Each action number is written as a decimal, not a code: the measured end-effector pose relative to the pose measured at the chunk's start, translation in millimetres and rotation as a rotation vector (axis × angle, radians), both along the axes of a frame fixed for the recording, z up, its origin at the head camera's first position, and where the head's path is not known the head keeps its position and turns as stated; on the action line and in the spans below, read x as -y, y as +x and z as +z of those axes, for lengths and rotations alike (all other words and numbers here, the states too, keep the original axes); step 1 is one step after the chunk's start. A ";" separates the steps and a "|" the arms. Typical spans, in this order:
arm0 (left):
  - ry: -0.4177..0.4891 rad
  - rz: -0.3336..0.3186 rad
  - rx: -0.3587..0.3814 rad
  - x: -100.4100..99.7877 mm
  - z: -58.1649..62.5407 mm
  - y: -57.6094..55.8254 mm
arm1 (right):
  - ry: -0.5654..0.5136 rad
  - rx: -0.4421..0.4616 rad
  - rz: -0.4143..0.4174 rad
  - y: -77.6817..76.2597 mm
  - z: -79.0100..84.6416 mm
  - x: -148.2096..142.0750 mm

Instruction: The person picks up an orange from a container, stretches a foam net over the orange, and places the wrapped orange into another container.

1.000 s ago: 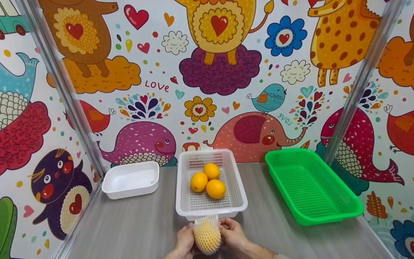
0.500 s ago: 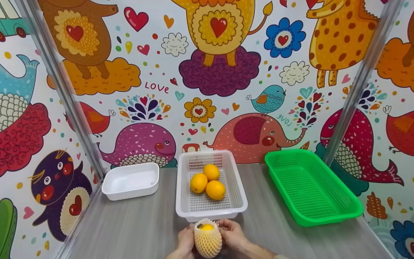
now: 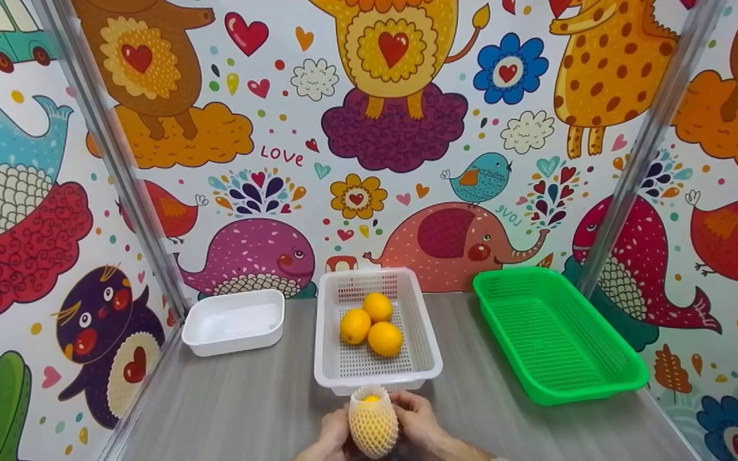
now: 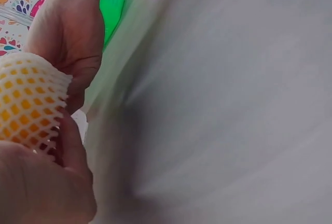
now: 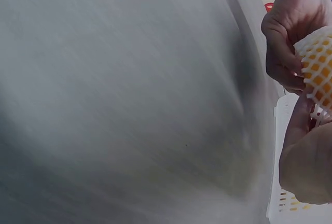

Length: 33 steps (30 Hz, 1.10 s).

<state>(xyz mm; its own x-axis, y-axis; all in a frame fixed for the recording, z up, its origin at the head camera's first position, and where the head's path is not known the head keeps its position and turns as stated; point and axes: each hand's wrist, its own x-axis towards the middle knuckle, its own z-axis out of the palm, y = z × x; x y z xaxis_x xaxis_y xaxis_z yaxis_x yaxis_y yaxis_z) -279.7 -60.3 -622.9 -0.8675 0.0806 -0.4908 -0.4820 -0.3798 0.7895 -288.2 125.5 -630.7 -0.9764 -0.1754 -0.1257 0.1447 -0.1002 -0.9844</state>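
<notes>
A yellow-orange fruit sits inside a white foam net sleeve (image 3: 373,432) at the front middle of the head view. The sleeve's mouth faces up, and a bit of the fruit (image 3: 372,399) shows through it. My left hand (image 3: 335,430) grips the sleeve's left side, and my right hand (image 3: 418,421) pinches its rim from the right. In the left wrist view, the mesh (image 4: 31,99) lies between both hands, its jagged edge at the fingers. Just beyond the hands stands a white perforated basket (image 3: 430,346) with three oranges (image 3: 385,339) in it.
A small white tub (image 3: 233,346) stands on the left of the grey tabletop (image 3: 234,403). On the right, near the side wall, is a green perforated basket (image 3: 535,384). Cartoon-printed walls (image 3: 292,198) enclose the table at the back and sides.
The sleeve's upper end, which stood up and covered the fruit's top, has spread into a rounded mouth with the fruit showing inside. Both hands stay at its sides with little movement.
</notes>
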 end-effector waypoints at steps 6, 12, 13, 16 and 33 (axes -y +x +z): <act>0.010 0.042 0.002 0.1 2.3 0.4 | 0.025 0.012 0.056 2.3 0.4 0.6; 0.030 0.023 -0.002 -0.9 3.8 2.3 | -0.086 0.116 0.066 4.8 8.8 2.5; 0.025 0.021 -0.004 -0.9 3.8 2.5 | -0.110 0.153 0.066 5.7 10.4 2.5; -0.029 0.018 -0.038 -1.2 4.9 2.3 | -0.151 0.244 0.048 7.9 13.7 2.1; -0.096 -0.087 -0.108 -0.6 13.4 9.6 | -0.306 0.084 0.311 10.8 13.4 -6.3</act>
<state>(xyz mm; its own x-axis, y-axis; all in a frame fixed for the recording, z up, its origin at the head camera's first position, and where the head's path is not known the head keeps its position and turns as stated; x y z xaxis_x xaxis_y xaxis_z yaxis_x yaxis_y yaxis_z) -270.1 -59.7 -609.5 -0.9073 0.1144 -0.4045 -0.4203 -0.2609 0.8691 -277.4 131.8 -617.3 -0.8600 -0.5007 -0.0989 0.2923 -0.3245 -0.8996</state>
